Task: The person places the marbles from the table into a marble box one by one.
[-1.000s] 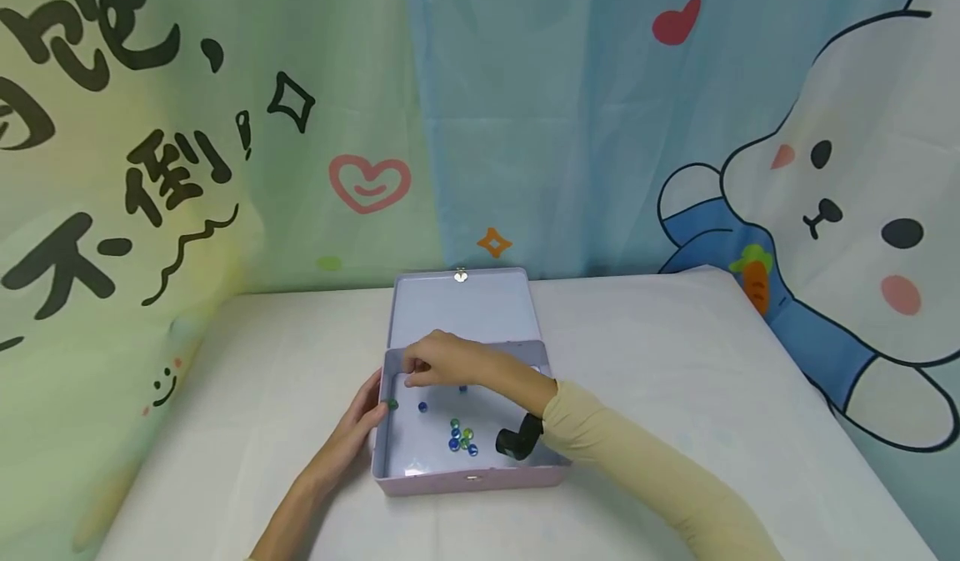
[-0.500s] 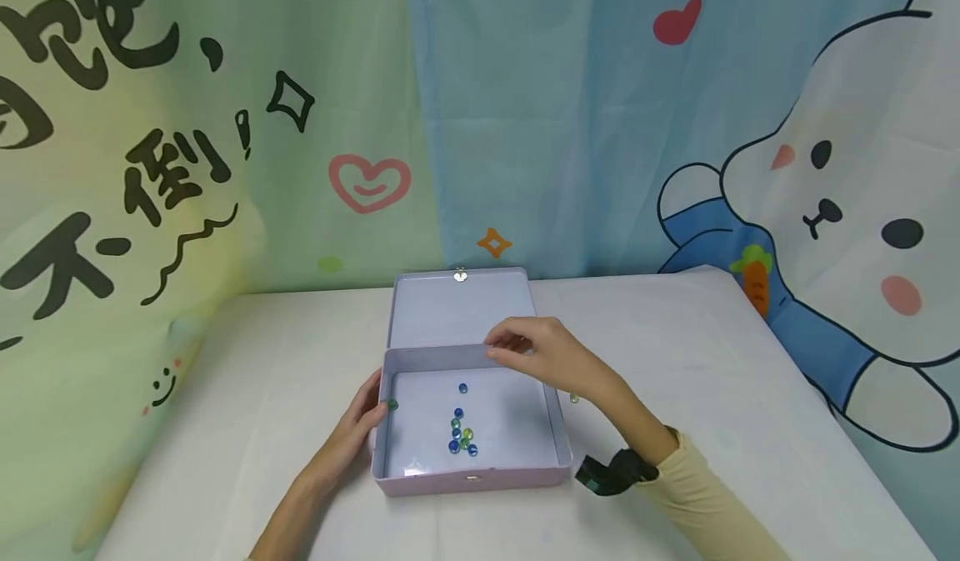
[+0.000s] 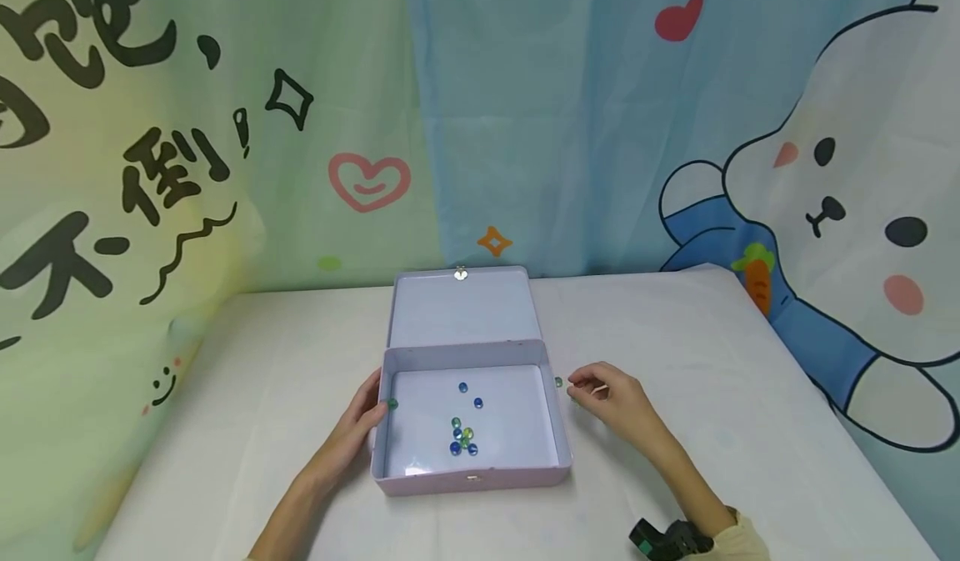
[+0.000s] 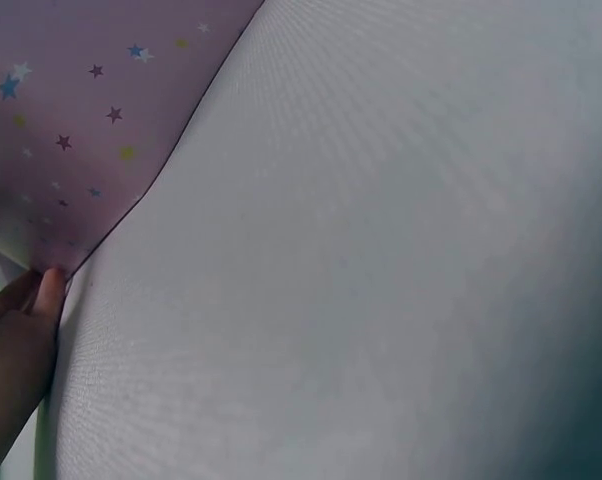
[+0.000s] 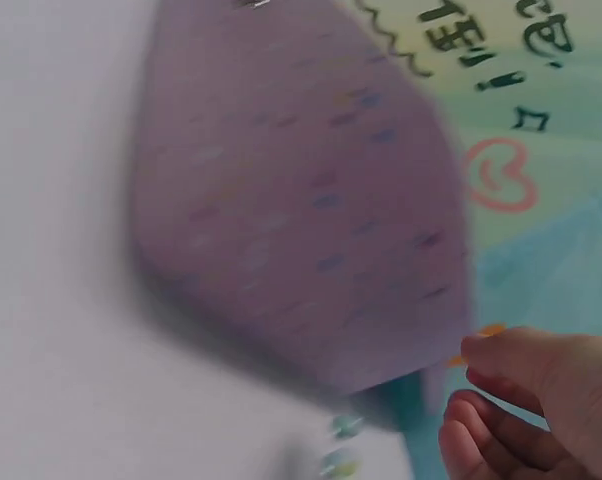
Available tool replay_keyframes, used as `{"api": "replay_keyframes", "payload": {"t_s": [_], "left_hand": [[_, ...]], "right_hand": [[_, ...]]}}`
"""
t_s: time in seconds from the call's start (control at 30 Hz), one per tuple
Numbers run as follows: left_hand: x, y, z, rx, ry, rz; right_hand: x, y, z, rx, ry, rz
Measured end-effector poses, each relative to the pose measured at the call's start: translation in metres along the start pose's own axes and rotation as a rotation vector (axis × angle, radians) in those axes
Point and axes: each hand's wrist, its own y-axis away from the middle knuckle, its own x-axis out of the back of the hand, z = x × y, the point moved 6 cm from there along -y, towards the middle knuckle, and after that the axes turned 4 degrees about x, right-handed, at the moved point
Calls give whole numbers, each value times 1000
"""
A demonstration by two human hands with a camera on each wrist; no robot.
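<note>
An open lilac tin box (image 3: 471,479) lies in the middle of the table, lid folded back. Several blue and green glass marbles (image 3: 462,441) lie on its floor. My left hand (image 3: 378,407) grips the box's left wall, thumb at the rim beside a green marble (image 3: 392,403). In the left wrist view the left hand (image 4: 16,350) touches the starred box wall (image 4: 81,100). My right hand (image 3: 581,390) rests on the table just right of the box, fingers curled. A green marble (image 3: 558,383) lies near its fingertips. In the blurred right wrist view, two marbles (image 5: 343,430) lie free of the right hand (image 5: 476,400).
A white cloth covers the table (image 3: 712,361). Printed cartoon curtains (image 3: 225,127) hang close behind and to both sides. A black wrist strap (image 3: 663,538) sits on my right forearm.
My right hand has drawn out of the box, over its right wall, down to the table at the right. A blue marble has shifted inside the box. My left hand has stayed put.
</note>
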Motion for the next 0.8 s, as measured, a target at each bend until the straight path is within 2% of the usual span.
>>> {"api": "replay_keyframes", "payload": {"t_s": [0.2, 0.43, 0.8], "left_hand": [[0, -1, -1, 3, 6, 0], [0, -1, 0, 5, 0, 2], [0, 0, 1, 17, -9, 2]], "right_hand": [[-12, 8, 19, 38, 19, 26], [-13, 6, 28, -6, 62, 83], [-23, 7, 41, -63, 66, 25]]}}
